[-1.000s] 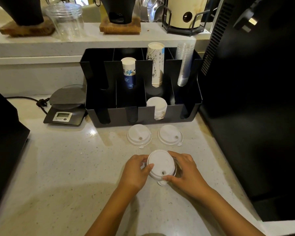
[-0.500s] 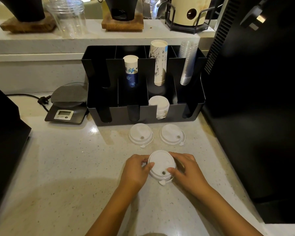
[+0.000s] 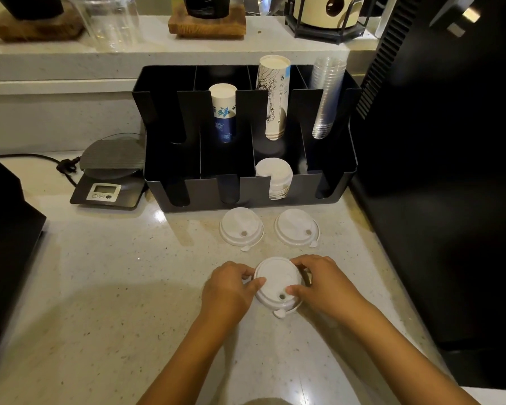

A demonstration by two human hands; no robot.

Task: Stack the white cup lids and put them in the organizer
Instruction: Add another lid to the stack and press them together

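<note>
A small stack of white cup lids (image 3: 276, 283) rests on the speckled counter, gripped from both sides. My left hand (image 3: 230, 290) holds its left rim and my right hand (image 3: 323, 285) holds its right rim, thumb on top. Beyond the hands, two single white lids lie flat on the counter, one on the left (image 3: 241, 227) and one on the right (image 3: 296, 227). Just behind them stands the black organizer (image 3: 205, 197). Its third front slot holds a stack of white lids (image 3: 275, 176).
Paper cups (image 3: 273, 95) and clear plastic cups (image 3: 326, 95) fill the organizer's rear slots. A digital scale (image 3: 111, 176) with a cord sits at its left. A large black machine (image 3: 450, 171) walls the right side; another dark appliance (image 3: 3, 244) stands at the left.
The lid stack tilted up a second ago has been lowered flat onto the counter. Both hands stay on its rim, fingers shifting slightly.
</note>
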